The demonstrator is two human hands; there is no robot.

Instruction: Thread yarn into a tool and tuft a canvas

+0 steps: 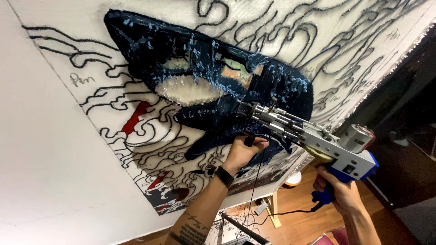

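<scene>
- Head view: the left hand (243, 152) is clenched round the front grip of the tufting gun (309, 136); the right hand (338, 190) grasps its blue rear handle.
- The gun's needle, ahead of the left hand, touches the cloth (281, 27) at the dark blue patch (213, 113).
- Judging by the pile, the blue centre looks mostly filled; red bits are started, and the outlined swirls around remain bare.

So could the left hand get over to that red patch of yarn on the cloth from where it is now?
Probably yes. The left hand grips the tufting gun's black front handle, close to the cloth, and the red yarn patch lies off to its side with only open white backing cloth between. It would have to release the handle first.
</scene>
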